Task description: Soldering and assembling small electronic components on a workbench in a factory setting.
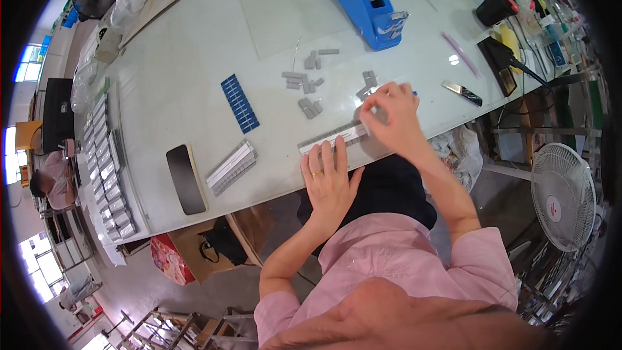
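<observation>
One pale, ruler-like strip [354,133] lies on the table [175,91] on the person's side of the blue tape dispenser [378,23], close to the table's near edge, which probably makes it easy to reach without stretching. The left hand [328,188] is spread over it, fingertips laid on top and nothing clasped; the flat pressure seems meant to stop the strip sliding. The right hand [394,120] is directly nearward of the dispenser, over the strip's right end, with thumb and forefinger brought together and the other fingers curled. Blur and the fingers themselves hide the tips, so I cannot tell whether anything is pinched there.

Small grey blocks [293,76] lie in loose groups to the near left of the dispenser, beyond the strip, and a few more [369,78] sit just nearward of it; scattered this way, they look easy to pick up singly. Farther left of the dispenser, a blue segmented strip [240,104] lies flat, with a bundle of pale strips [232,167] nearer the person, their ends fanned slightly apart. A dark-screened phone [186,180] is left of that bundle, farthest from the dispenser of these, perhaps set aside to leave working room.
</observation>
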